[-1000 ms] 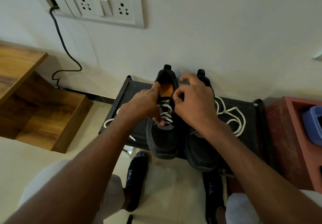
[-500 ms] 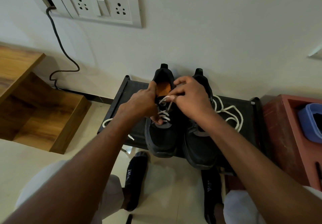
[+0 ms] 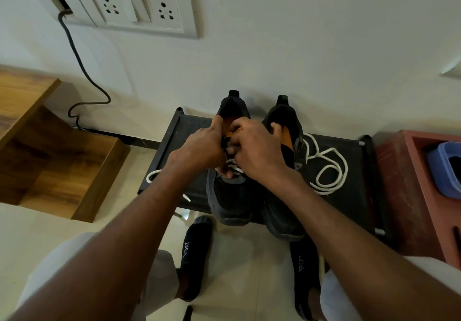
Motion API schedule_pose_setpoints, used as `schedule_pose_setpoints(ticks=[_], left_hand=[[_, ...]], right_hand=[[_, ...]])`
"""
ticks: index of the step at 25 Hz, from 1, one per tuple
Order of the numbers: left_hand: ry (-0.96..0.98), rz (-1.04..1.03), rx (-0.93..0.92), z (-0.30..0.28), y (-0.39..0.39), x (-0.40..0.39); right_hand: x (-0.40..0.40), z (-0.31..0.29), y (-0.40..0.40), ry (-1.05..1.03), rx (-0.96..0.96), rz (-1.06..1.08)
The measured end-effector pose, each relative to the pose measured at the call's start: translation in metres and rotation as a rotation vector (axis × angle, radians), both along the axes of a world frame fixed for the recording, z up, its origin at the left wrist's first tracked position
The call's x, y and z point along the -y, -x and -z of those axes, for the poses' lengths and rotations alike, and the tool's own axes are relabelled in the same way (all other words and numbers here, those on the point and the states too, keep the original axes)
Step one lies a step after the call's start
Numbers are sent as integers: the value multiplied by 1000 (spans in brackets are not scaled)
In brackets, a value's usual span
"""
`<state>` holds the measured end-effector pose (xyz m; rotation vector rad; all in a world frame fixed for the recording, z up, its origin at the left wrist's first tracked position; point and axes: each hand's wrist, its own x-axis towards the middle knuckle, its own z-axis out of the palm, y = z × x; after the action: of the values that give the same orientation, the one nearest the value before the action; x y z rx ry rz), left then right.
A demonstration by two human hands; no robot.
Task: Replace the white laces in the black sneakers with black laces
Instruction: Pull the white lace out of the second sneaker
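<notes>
Since a second ago our right hand [image 3: 257,156] moves up the left sneaker [image 3: 230,191], pinching its white lace [image 3: 233,168]; our left hand [image 3: 199,148] grips the collar

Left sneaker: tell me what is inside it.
The left sneaker shows an orange insole at its opening. The left hand and right hand cover the tongue area, so deeper inside cannot be seen. White lace crosses below.

Both hands, the left hand [image 3: 199,149] and the right hand [image 3: 257,151], cover the left sneaker's [image 3: 230,196] lacing, hiding the fingertips (grip unclear). The blue container [image 3: 442,168] and wooden furniture [image 3: 30,101] run off frame.
</notes>
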<state>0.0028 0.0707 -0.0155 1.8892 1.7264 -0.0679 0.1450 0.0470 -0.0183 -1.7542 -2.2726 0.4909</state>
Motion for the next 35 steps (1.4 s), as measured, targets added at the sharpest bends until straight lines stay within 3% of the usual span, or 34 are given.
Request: schedule_pose_setpoints(ticks=[2, 5, 6, 7, 10, 11, 15, 18, 20, 24, 25, 26, 27, 30, 32, 33, 35], left_hand=[[-4, -16, 14, -2, -1, 2], [23, -16, 29, -5, 0, 3], [32, -15, 31, -6, 0, 3], [39, -7, 29, -7, -1, 3], [52, 17, 3, -8, -4, 1], [55, 17, -5, -7, -3, 0], [42, 10, -20, -4, -2, -2], [21, -2, 1, -1, -1, -3], [16, -27, 19, -1, 0, -1], [25, -16, 59, -2, 1, 2], [28, -16, 60, -2, 1, 2], [30, -15, 54, -3, 1, 2], [36, -14, 42, -4, 1, 1], [49, 1, 9, -4, -3, 0], [49, 9, -6, -4, -3, -2], [48, 10, -10, -4, -2, -2], [44, 11, -14, -4, -3, -2]], right_hand=[[-7, -7, -11, -7, -264, 144], [-8, -32, -32, 103, -819, 314], [-5, -38, -34, 147, -903, 329], [-2, -40, -36, 139, -838, 322], [2, -23, -29, -110, -68, 196], [1, -18, -24, -158, 46, 118], [3, -7, -5, -41, 135, -87], [0, 7, -2, 5, -10, 6], [-5, -1, -6, 17, -262, 144], [-5, -39, -29, 316, -1396, 372], [-3, -44, -33, 385, -1541, 372], [-2, -46, -34, 409, -1546, 383], [-2, -43, -32, 381, -1407, 387], [0, -23, -18, 153, -510, 196], [5, -7, -8, 81, -37, -15], [8, -1, -5, 61, 75, -59], [6, 4, -5, 12, 83, -42]])
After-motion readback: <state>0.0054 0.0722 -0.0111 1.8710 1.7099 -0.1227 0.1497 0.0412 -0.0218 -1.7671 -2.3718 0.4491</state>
